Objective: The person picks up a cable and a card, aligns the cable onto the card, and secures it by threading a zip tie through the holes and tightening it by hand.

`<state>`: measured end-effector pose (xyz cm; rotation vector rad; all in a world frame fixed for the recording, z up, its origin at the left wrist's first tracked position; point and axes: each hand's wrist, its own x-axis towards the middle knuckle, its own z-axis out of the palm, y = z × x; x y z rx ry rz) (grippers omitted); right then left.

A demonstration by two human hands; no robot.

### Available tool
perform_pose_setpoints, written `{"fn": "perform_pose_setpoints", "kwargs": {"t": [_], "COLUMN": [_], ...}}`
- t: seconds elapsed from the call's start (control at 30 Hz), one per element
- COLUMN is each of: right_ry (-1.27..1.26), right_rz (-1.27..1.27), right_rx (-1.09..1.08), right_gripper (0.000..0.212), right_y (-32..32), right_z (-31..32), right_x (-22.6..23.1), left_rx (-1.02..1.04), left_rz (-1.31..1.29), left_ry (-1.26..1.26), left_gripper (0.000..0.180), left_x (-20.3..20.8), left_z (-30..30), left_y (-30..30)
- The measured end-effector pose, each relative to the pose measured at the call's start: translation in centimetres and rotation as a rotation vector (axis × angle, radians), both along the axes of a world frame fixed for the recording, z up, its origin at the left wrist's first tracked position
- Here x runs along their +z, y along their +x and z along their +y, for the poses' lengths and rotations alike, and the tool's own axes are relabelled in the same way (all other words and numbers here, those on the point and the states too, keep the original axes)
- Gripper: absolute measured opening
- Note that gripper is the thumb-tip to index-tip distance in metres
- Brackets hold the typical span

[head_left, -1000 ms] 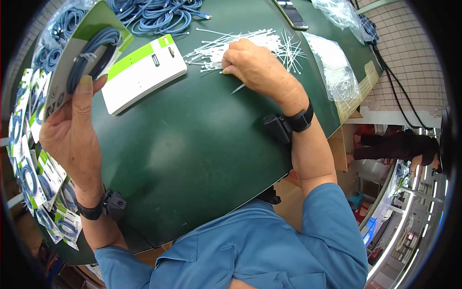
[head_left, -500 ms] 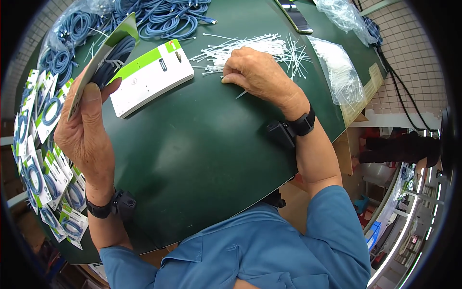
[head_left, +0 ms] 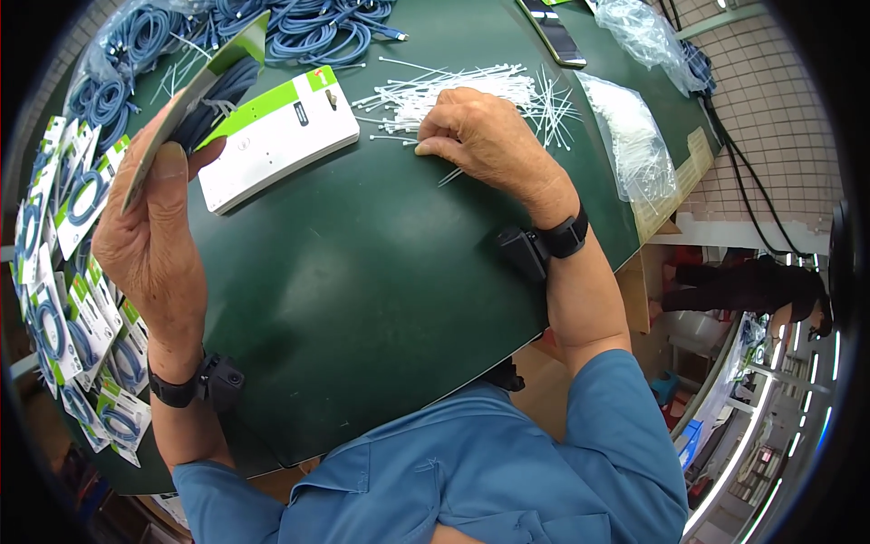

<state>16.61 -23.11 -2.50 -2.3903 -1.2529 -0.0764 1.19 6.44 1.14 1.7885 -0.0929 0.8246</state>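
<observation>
Held card: folded card with bright green on its inner face, up off the table at upper left; seen nearly edge-on, tilted, with its outer face mostly turned away.
Cable coil: dark blue, looped in several turns, lying inside the fold of the card; bound with a white tie.
Left hand: partly closed around the card's lower end, with thumb on the near side and the other fingers mostly hidden behind.
Right hand: curled, with thumb and forefinger pinched together on white cable ties, thin ends sticking out below the palm; cannot tell how many.
Tie pile: white, thin, scattered criss-cross, just beyond and beside the right hand.
Clear bag: lying flat to the right of the pile, filled with more white ties, packed densely toward the far end and spread looser toward the near end.
Crumpled plastic: transparent, at upper right; contents too unclear to tell.
Card stack: white with a green band and a hanging slot, flat between both hands.
Carded cables: blue coils on white-and-green cards, heaped along the left edge.
Loose cables: blue, tangled, beyond the stack.
Table: dark green, smooth.
</observation>
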Motion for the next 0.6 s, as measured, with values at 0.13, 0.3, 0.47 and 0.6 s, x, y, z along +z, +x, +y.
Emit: {"fn": "perform_pose_setpoints", "kwargs": {"t": [0.13,0.3,0.47,0.6], "right_ry": [-0.056,-0.009,0.015,0.096], "right_rz": [-0.016,-0.101,-0.121,-0.155], "right_rx": [0.027,0.018,-0.027,-0.04], "right_gripper": [0.015,0.013,0.011,0.01], "right_y": [0.1,-0.1,-0.4,-0.9], "right_z": [0.1,0.6,0.8,0.9], "right_x": [-0.3,-0.7,-0.2,-0.7], "left_rx": [0.023,0.031,-0.068,-0.079], "left_rz": [0.016,0.041,0.031,0.017], "left_ry": [-0.014,0.039,0.048,0.205], "left_gripper": [0.031,0.036,0.036,0.033], "left_x": [0.0,0.3,1.0,1.6], "left_z": [-0.2,-0.5,-0.6,-0.9], "left_y": [0.0,-0.1,-0.4,-0.3]}}
